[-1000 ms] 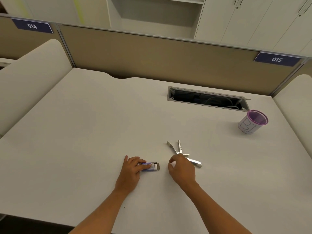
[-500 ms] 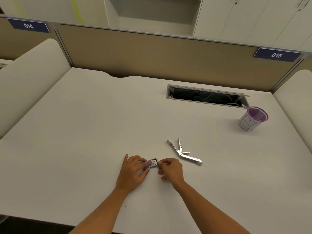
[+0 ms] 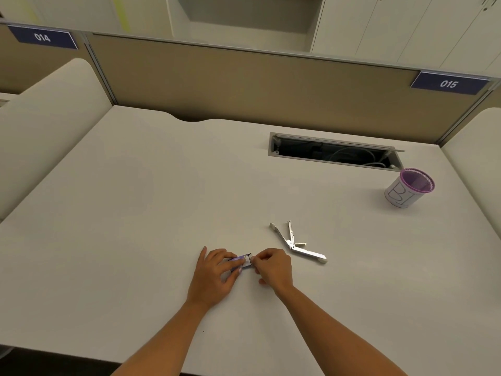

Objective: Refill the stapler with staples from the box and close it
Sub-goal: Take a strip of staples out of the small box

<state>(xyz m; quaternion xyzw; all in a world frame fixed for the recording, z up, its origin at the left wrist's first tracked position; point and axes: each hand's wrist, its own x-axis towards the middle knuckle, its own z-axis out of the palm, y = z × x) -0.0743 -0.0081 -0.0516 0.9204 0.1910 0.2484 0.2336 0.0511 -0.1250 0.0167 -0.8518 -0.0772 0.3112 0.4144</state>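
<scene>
Small purple-and-white cardboard staple box [image 3: 242, 262] down on the pale grey worktop [image 3: 135, 213], near the front edge, held between both hands. Left hand [image 3: 214, 275] laid flat over the box's left part, fingers [image 3: 235, 264] pressing on its top. Right hand [image 3: 273, 268] at the box's open right end, thumb and forefinger pinched narrow against the end flap; contents of that pinch too small to tell. Silver metal stapler [image 3: 296, 244] just right of the right hand, lying on the worktop swung fully open, arms splayed apart, untouched by either hand. Further back and right, white cylindrical pen pot with purple mesh rim [image 3: 408, 188], upright, well apart from the stapler. Behind it, rectangular cable hatch [image 3: 334, 151] set into the worktop, lid open, cables visible inside. Tan partition panel [image 3: 244, 85] along the rear edge, carrying blue number plates 014 [image 3: 42, 38] and 015 [image 3: 448, 83].
</scene>
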